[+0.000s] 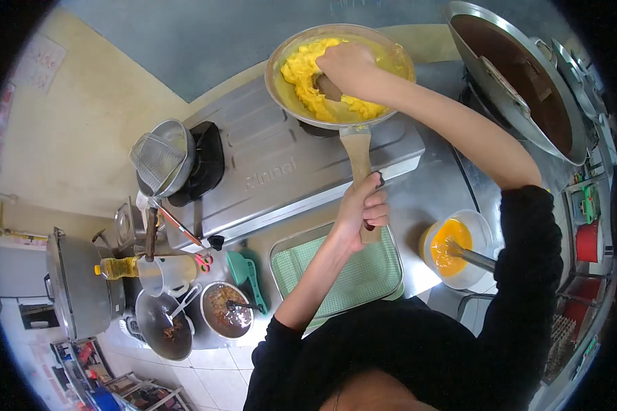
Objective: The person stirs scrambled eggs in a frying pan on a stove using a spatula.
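A round frying pan [276,97] stands tilted on the gas stove, with soft yellow scrambled egg [308,64] spread in it. My left hand [361,208] is wrapped around the pan's wooden handle [357,151], which points towards me. Inside the pan, my right hand [350,67] is curled in a fist over the egg. Under that fist shows a flat grey-brown utensil [329,88]; the rest of it is hidden by the hand. To the right, a clear plastic container [483,241] holds beaten egg [450,251] and a metal utensil [473,257].
Below the handle lies a metal tray [334,287] with a green lining. Left are a bowl of chopped food in liquid [225,311], a wok [151,329], an oil bottle [121,268] and a wire strainer [157,159]. A large wok of brown liquid [514,67] stands right of the stove [257,149].
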Tool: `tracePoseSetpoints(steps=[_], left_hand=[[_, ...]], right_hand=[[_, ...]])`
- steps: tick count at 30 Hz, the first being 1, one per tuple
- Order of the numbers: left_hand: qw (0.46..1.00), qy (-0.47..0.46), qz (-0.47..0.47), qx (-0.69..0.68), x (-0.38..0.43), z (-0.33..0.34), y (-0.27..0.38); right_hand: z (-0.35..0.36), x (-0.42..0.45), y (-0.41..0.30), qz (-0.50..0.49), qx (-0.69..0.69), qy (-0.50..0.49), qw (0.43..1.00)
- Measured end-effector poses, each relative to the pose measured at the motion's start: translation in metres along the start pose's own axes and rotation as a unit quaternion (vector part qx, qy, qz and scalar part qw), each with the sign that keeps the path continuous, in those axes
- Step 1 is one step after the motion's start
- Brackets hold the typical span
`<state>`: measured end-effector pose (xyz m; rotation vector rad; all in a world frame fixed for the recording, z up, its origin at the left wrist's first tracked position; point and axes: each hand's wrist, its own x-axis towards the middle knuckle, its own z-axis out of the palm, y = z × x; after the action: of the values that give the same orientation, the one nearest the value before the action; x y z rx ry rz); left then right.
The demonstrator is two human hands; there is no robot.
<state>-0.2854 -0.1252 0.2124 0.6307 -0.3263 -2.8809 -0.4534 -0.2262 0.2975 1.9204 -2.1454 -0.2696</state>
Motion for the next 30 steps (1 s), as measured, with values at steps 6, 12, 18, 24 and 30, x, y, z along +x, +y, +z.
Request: tracePoseSetpoints(steps=[6, 12, 18, 24, 30], left_hand=[[1.000, -0.026, -0.003, 0.008, -0.004, -0.004, 0.009], [1.000, 0.007, -0.012, -0.006, -0.008, -0.002, 0.009], [1.000, 0.017, -0.019, 0.002, -0.005, -0.002, 0.007], [0.999, 0.010, -0.028, 0.014, -0.001, 0.002, 0.007], [1.000, 0.019, -0.012, 0.010, -0.002, 0.000, 0.008]], right_hand=[[-0.053, -0.002, 0.046, 0.023, 0.014, 0.035, 0.999], [-0.093, -0.077, 0.053, -0.027, -0.021, -0.070, 0.997], [-0.038, -0.055, 0.054, -0.011, -0.044, -0.013, 0.999], [0.010, 0.015, 0.089, 0.029, -0.011, 0.086, 0.996], [-0.059, -0.045, 0.088, -0.031, -0.047, 0.067, 0.996]])
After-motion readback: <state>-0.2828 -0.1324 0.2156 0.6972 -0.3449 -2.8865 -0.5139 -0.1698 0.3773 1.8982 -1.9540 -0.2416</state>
